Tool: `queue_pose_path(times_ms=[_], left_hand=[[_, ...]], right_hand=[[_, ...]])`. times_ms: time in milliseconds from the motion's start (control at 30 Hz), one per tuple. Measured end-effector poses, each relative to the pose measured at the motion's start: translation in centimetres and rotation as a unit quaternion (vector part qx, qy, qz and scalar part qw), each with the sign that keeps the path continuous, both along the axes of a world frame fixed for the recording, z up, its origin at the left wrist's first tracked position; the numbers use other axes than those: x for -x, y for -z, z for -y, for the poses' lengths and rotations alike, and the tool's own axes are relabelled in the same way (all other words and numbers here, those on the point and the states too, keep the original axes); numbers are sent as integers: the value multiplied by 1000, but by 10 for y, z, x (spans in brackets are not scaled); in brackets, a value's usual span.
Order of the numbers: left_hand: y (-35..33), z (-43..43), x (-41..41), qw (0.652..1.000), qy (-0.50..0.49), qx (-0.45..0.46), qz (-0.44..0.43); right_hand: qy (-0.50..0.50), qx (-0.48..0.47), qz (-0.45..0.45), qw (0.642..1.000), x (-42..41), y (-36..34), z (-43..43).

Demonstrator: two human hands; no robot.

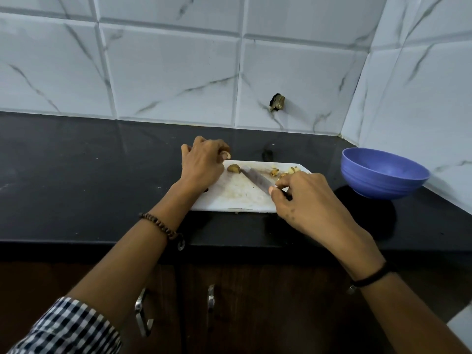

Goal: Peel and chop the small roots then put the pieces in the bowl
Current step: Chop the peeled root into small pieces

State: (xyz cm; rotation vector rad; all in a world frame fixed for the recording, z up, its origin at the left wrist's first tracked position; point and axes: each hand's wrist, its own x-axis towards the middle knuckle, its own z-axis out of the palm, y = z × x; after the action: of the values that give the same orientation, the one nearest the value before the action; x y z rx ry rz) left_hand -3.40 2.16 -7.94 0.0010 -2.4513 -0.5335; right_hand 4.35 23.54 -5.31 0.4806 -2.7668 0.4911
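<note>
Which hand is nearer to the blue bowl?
Right. The right hand grips the knife beside the bowl, not touching it; the left hand is farther off, across the board.

Bare black bench (76, 175) is stretching wide to the left of the cutting board (229, 198), giving a hand open passage there. Between the board's right edge and the bowl (383, 172) a strip of bench is lying open, though the right hand (304, 198), gripping the knife (256, 178), is crowding its near end. The blade is slanting across the board, with a root half (233, 168) just left of its tip and chopped pieces (283, 172) at the far right corner. The left hand (203, 162) is covering the board's far left corner. The tiled wall (178, 72) is closing off the far side, and a side wall (421, 98) is standing close behind the bowl on the right.
</note>
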Motion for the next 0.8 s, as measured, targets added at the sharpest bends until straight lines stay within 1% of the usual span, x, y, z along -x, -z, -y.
queue_pose_path(times_ms=[67,133,167,200,267,367,433,500,533,600,700,800], left_hand=[[-6,3,1,993,2,-112,-47],[-14,7,0,964,12,-246,-98],[-17,8,-3,948,6,-297,-119],[-20,9,-5,933,-6,-333,-134],[-23,13,-7,912,-29,-379,-153],[-24,15,-7,899,-35,-409,-149],[-23,12,-8,910,4,-393,-130],[-20,5,-9,925,74,-363,-88],[-18,0,-9,934,105,-335,-65],[-12,-9,-9,956,146,-249,-41],[-7,-16,-8,973,181,-140,-29],[-4,-19,-8,977,195,-88,-19]], right_hand=[[0,0,-2,1000,-1,0,2],[-4,-7,-12,1000,-3,0,6],[-6,-12,-18,1000,-4,-1,8],[-8,-16,-23,1000,-5,-1,10],[-12,-17,-19,1000,-6,-1,15],[-22,-3,-15,1000,-6,2,19],[-20,7,-15,1000,-4,2,17],[-11,16,-19,1000,-3,2,11],[-5,23,-20,1000,-3,1,7],[9,31,-22,999,-3,-1,-3],[29,27,-14,999,-3,-6,-17],[38,37,-6,999,-4,-8,-25]])
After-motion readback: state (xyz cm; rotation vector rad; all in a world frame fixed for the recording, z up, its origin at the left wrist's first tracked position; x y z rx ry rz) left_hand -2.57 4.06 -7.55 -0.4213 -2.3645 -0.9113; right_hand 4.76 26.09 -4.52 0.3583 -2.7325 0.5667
